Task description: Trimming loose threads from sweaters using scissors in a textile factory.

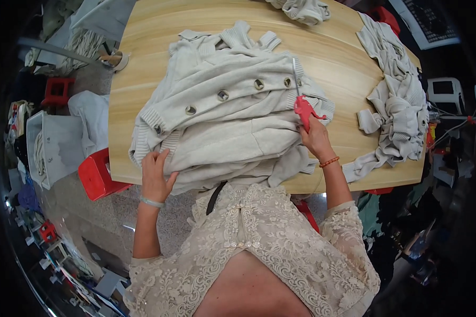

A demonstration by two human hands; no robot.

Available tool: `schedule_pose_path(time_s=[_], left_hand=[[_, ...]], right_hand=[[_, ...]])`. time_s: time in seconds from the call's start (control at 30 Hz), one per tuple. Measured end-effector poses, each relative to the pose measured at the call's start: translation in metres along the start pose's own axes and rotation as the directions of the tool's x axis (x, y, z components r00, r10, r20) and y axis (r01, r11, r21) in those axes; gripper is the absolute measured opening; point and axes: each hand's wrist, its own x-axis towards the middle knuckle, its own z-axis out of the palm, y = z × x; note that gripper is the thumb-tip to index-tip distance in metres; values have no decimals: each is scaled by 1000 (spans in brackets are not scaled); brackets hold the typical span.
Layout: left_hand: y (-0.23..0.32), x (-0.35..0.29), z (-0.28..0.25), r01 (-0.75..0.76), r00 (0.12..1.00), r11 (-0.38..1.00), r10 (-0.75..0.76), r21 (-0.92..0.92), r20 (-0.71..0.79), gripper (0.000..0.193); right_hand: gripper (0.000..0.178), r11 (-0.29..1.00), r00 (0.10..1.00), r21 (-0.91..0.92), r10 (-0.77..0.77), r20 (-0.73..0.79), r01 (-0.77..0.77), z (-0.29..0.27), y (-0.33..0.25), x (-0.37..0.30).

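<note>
A cream knit cardigan [211,119] with dark marbled buttons lies spread on the wooden table in front of me, among other layers of cream knit. My left hand [157,174] rests on its near left part, beside a ribbed edge, with fingers spread and nothing gripped. In my right hand [316,138] is a red air gun [304,110] with a trigger and a long, thin, pale nozzle. The hand is closed round its grip. Its nozzle points away from me, over the cardigan's right side by the last buttons.
More cream knitwear [396,100] is heaped along the right side of the wooden table [338,58], and another piece [304,10] lies at the far edge. Red stools [98,174] and a white bin [50,150] stand on the left. A white stool [445,91] is at the right.
</note>
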Motion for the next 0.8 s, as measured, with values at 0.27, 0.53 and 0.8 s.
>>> schedule_pose_path(time_s=[0.27,0.53,0.8], left_hand=[[-20,13,25,212,933,748,-347,-629,-97,50],[16,77,65,-41,882,438,-407,-898,-239,65],[78,20,6,136,987,648,-22,-749,159,58]], right_hand=[[30,941,861,216,125,493,-260,-70,11,-54],[14,977,946,95,156,283,-189,-25,2,-52],[39,841,875,461,-423,234,284,20,-122,-17]])
